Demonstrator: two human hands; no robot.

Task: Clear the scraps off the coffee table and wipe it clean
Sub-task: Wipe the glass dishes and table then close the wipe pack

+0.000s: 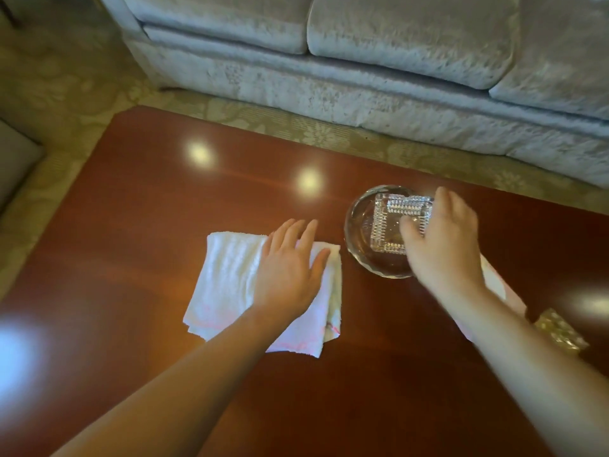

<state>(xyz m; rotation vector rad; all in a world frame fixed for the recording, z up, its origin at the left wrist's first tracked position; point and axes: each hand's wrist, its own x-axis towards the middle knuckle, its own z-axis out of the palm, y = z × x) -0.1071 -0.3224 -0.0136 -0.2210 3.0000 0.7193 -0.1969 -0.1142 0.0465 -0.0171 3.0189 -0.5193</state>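
Note:
A folded white cloth (pixel 227 285) with pink stitching lies on the glossy red-brown coffee table (pixel 138 206). My left hand (pixel 290 268) rests flat on the cloth's right part, fingers straight. To its right a round glass bowl (pixel 357 240) stands on the table. Over the bowl my right hand (pixel 445 239) grips a square cut-glass ashtray (pixel 395 222) by its right side, thumb inside and fingers round the far edge.
A pale velvet sofa (pixel 362 61) runs along the table's far side, across a strip of patterned carpet (pixel 296 127). A pink-white cloth or paper (pixel 494 282) lies under my right forearm. A crumpled gold wrapper (pixel 560 328) sits near the right edge.

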